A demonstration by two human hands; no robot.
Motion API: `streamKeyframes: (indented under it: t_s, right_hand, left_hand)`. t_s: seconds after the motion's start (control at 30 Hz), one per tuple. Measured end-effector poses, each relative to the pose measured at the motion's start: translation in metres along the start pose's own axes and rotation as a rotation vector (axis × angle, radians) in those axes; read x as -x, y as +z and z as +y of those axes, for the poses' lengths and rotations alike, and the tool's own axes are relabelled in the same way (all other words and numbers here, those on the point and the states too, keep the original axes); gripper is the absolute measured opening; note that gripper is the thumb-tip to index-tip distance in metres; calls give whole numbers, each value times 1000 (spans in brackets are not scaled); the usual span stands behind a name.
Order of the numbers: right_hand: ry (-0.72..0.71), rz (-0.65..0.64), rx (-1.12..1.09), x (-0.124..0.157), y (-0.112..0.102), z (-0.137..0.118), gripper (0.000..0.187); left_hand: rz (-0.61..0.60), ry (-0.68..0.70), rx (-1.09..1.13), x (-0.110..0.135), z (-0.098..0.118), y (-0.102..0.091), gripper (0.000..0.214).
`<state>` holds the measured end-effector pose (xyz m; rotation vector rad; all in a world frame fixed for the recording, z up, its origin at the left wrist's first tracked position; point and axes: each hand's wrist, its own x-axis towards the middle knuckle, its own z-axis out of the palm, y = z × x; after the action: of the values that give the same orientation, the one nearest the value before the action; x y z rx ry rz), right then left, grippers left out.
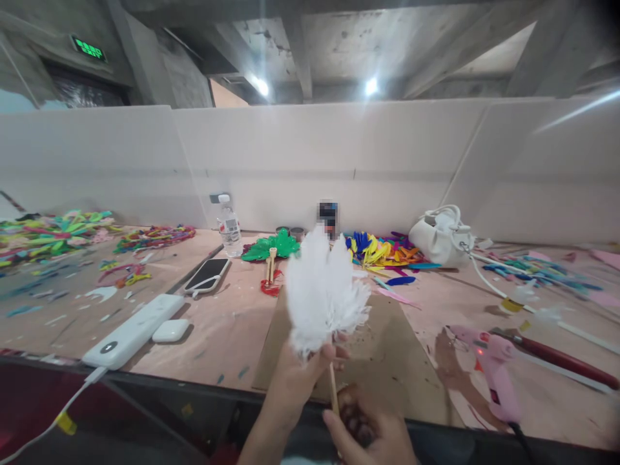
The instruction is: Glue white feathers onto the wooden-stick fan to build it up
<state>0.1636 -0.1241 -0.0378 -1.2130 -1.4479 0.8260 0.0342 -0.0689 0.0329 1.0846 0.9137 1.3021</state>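
Observation:
A white feather fan (323, 290) on a thin wooden stick (334, 387) is held upright over a brown cardboard sheet (387, 361). My left hand (300, 381) is closed around the base of the feathers. Just below, at the frame's bottom edge, my right hand (371, 429) is closed around the lower end of the stick. A pink glue gun (494, 368) with a lit red lamp stands on the table to the right, apart from both hands.
A white power bank (133, 330), an earbud case (170, 330), a phone (207, 274) and a water bottle (230, 227) lie left. Coloured feathers (382, 250), a green fan (271, 247) and a white bag (442, 236) sit behind. White partitions wall the table.

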Motion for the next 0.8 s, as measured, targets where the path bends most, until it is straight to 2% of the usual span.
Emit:
streamKeyframes:
  t_s: [0.07, 0.17, 0.3, 0.43, 0.6, 0.8]
  right_hand:
    - [10, -14, 21, 0, -1, -1, 37]
    - [52, -16, -86, -2, -6, -10, 40]
    - [97, 115, -358, -17, -17, -35, 52]
    - [128, 190, -451, -39, -22, -54, 45]
    - [165, 159, -519, -54, -19, -40, 45]
    - [179, 242, -565, -57, -17, -18, 39]
  left_hand:
    - [84, -4, -64, 1, 0, 4, 37]
    - [113, -45, 27, 0, -5, 6, 35]
    - [36, -147, 152, -1, -11, 5, 40]
    - [-81, -129, 120, 2, -10, 8, 42]
    - [-167, -105, -7, 6, -5, 9, 45]
    - [-126, -123, -110, 10, -10, 5, 51]
